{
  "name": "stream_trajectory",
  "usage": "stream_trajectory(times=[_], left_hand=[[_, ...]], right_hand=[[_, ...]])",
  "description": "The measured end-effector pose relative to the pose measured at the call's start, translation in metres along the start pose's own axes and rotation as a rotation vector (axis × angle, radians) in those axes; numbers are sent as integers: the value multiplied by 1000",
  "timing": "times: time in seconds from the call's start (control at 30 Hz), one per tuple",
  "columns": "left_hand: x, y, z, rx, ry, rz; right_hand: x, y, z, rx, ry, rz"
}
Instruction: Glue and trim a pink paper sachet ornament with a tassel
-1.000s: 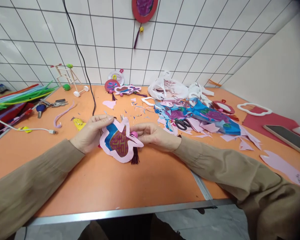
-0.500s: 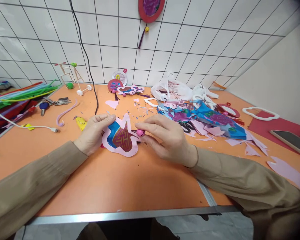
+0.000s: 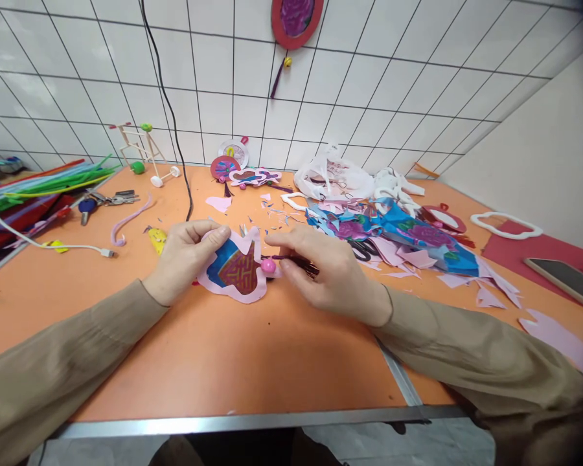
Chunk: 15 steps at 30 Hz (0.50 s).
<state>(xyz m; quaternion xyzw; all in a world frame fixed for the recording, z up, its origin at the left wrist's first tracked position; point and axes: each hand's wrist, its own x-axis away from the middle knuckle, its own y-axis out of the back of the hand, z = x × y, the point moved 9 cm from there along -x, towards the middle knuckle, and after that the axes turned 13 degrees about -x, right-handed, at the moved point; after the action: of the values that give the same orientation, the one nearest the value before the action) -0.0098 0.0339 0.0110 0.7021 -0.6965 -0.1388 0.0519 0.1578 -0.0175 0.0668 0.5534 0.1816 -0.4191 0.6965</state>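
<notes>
My left hand pinches the upper left edge of a pink cloud-shaped paper ornament between thumb and fingers. Its middle is blue, with a dark red and gold patterned panel. On the ornament's right edge sits a pink bell, with a dark tassel running off to the right. My right hand is around the tassel, index finger above it and thumb below, with a gap between the two tips. The hidden fingers may touch the tassel; I cannot tell.
Behind the hands lie paper scraps, finished ornaments and a white plastic bag. Black-handled scissors rest beside blue floral material. Keys, a white cable and pipe cleaners are at left, a phone at right.
My right hand has let go of the pink bell, its fingers now around the tassel. The ornament stays in my left hand, hardly shifted.
</notes>
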Motion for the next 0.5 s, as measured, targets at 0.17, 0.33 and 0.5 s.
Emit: stream_trajectory(times=[0.17, 0.33, 0.5], left_hand=[[-1, -5, 14, 169, 82, 24], [-2, -8, 19, 332, 113, 39], [-4, -10, 17, 448, 113, 71]], right_hand=[[8, -21, 33, 227, 201, 120], [18, -41, 48, 169, 366, 285], [11, 0, 37, 120, 314, -54]])
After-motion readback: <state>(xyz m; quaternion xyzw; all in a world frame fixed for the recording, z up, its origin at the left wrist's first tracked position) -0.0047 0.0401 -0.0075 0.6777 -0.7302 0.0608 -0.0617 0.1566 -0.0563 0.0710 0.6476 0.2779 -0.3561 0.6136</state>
